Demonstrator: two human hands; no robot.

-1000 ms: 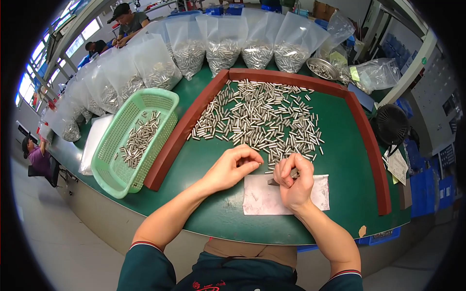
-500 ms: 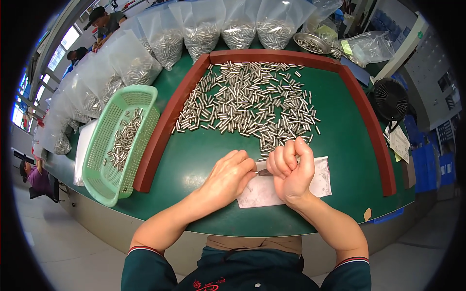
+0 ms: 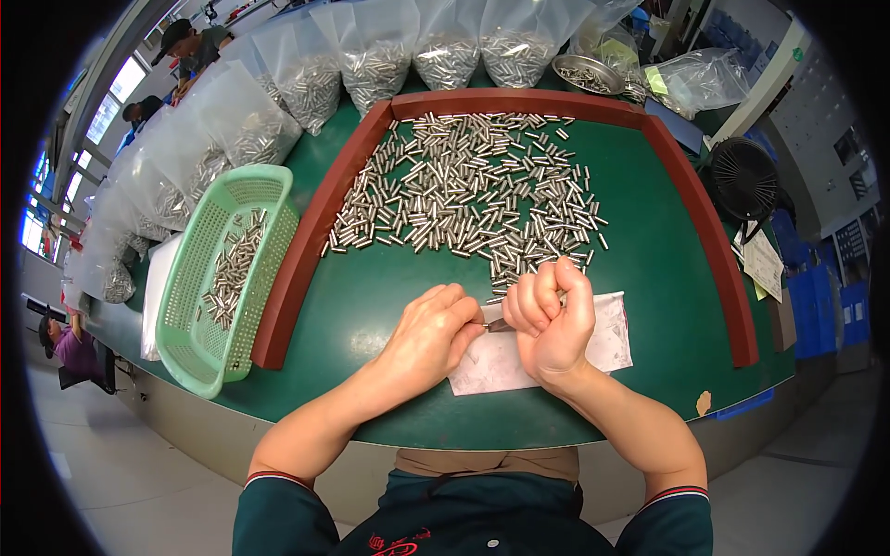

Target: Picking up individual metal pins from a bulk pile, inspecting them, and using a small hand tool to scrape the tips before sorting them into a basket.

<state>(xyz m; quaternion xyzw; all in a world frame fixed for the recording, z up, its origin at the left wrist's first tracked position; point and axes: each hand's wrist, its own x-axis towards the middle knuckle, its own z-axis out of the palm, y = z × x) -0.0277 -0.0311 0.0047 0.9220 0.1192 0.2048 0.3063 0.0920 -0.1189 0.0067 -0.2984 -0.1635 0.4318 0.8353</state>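
Note:
My left hand point(image 3: 422, 338) pinches what looks like a small metal pin, mostly hidden by its thumb and fingers. My right hand point(image 3: 561, 324) is closed in a fist around a small knife; only its short dark metal blade point(image 3: 501, 325) shows, pointing left to the left fingertips. Blade and pin meet, or nearly so, between the two hands. Below them a stained whitish cloth point(image 3: 603, 334) lies on the green table point(image 3: 380, 296). Just beyond the hands spreads a large heap of short silvery metal pins point(image 3: 464, 185), in a single loose layer.
A dark red frame point(image 3: 320, 232) borders the heap on three sides. At the left stands a pale green basket point(image 3: 176, 324) with some pins inside. Clear bags of pins point(image 3: 375, 69) line the back, beside a metal bowl point(image 3: 612, 76). A black fan point(image 3: 744, 181) is on the right.
The view has shifted slightly. Both hands keep nearly the same pose, the blade still at the left fingertips.

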